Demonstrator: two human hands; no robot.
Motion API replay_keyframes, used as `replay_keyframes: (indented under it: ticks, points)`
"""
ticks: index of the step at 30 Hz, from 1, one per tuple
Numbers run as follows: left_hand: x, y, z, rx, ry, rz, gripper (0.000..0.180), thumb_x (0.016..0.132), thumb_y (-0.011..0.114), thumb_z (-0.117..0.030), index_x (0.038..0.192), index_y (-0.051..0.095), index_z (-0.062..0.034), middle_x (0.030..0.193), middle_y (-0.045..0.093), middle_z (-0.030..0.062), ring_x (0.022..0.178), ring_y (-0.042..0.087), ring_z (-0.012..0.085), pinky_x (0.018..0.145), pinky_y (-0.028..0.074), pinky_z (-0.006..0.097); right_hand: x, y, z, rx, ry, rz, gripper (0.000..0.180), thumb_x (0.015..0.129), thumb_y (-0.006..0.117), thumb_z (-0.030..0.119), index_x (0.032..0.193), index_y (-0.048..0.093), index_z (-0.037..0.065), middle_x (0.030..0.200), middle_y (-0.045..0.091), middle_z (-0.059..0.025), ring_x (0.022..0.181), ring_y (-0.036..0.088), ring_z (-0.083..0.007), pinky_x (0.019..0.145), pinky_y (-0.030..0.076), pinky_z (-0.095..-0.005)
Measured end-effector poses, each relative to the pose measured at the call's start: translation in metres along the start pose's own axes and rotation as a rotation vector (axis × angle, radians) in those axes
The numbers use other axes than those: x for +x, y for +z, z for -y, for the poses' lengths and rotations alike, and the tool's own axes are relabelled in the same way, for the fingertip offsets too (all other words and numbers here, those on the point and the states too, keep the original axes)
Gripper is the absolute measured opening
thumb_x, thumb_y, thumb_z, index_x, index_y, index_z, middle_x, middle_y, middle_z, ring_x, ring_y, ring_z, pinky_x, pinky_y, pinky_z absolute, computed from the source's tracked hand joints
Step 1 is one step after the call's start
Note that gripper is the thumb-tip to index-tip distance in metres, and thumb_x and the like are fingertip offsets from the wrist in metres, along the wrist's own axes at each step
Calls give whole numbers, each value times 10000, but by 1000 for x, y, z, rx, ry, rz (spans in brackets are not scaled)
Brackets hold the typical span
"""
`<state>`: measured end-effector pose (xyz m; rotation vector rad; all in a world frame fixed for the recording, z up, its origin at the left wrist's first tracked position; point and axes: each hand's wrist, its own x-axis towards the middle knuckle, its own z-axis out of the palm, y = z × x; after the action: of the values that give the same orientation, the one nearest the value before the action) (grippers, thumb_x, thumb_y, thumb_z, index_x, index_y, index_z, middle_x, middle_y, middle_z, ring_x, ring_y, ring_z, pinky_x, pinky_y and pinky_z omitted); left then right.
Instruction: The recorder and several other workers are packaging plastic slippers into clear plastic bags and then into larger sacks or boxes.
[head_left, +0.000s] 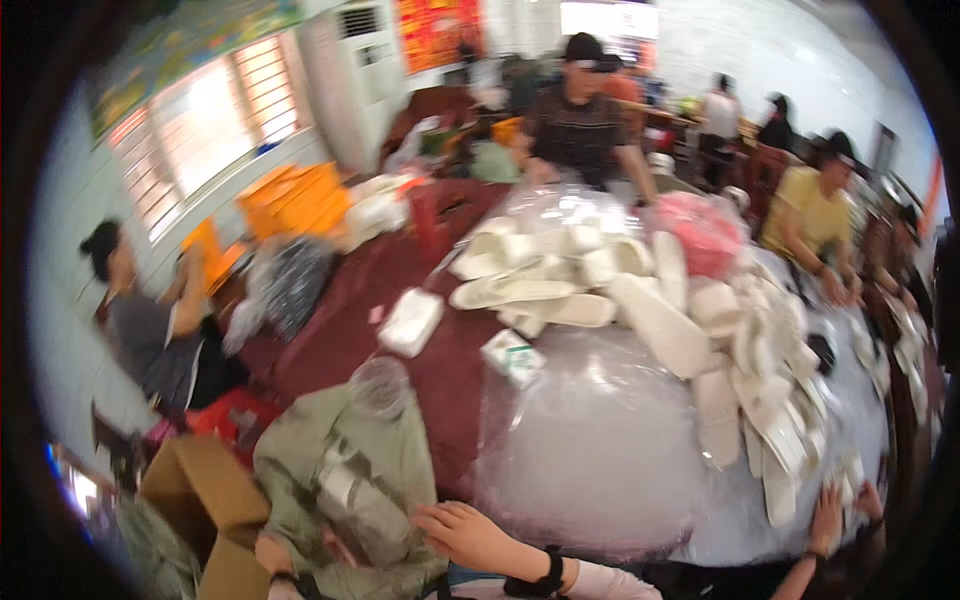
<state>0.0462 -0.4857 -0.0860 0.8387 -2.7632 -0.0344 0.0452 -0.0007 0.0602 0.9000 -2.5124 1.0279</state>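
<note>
A clear plastic bag with white slippers (362,505) inside lies on a grey-green sack (290,455) in front of me. My right hand (465,533), a black band at its wrist, comes in from the right. Its fingers are stretched out and their tips reach the bag's right edge. Left of the bag, at the sack's lower edge, is my left hand (275,555), also with a dark band. That hand is blurred and its fingers are largely hidden, so its grip is unclear.
Loose white slippers (660,325) pile up on the dark red table (345,330), near clear plastic sheets (590,450). A cardboard box (205,490) stands lower left. At the right edge are another person's hands (828,518). Several people work around the tables.
</note>
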Motion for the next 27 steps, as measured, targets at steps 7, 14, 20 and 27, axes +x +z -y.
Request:
replay_keyframes:
  ticks: [7, 14, 20, 27]
  points:
    - [-9, -145, -168, -368, 175, -173, 348, 888, 497, -207, 1118, 502, 53, 1069, 526, 286, 982, 510, 388, 848, 396, 444, -67, -84, -19, 8, 329, -219, 313, 834, 588, 157, 1122, 523, 53, 1185, 527, -141, 1072, 505, -303, 894, 426, -378]
    - [-76, -160, -365, -684, 1210, 128, 259, 867, 539, -205, 992, 586, 17, 923, 609, 185, 870, 559, 377, 798, 446, 410, -132, -96, -53, -468, 621, -206, 319, 863, 557, 243, 1134, 527, 78, 1148, 558, -133, 1022, 543, -307, 847, 448, -391]
    - [-160, -114, -444, -668, 1869, 89, 441, 744, 630, -350, 1132, 559, -153, 1183, 481, 183, 1107, 440, 370, 925, 308, 515, -133, -128, -70, -169, 789, -413, 423, 881, 529, 356, 1192, 511, 70, 1146, 574, -156, 1052, 536, -344, 907, 421, -416]
    - [-192, -82, -457, -565, 1753, 186, 468, 748, 620, -444, 1155, 580, -217, 1285, 429, 198, 1209, 348, 424, 996, 201, 616, -196, -264, -168, -639, 994, -1377, 531, 798, 622, 246, 1223, 441, -15, 1154, 532, -255, 1057, 522, -379, 911, 400, -426]
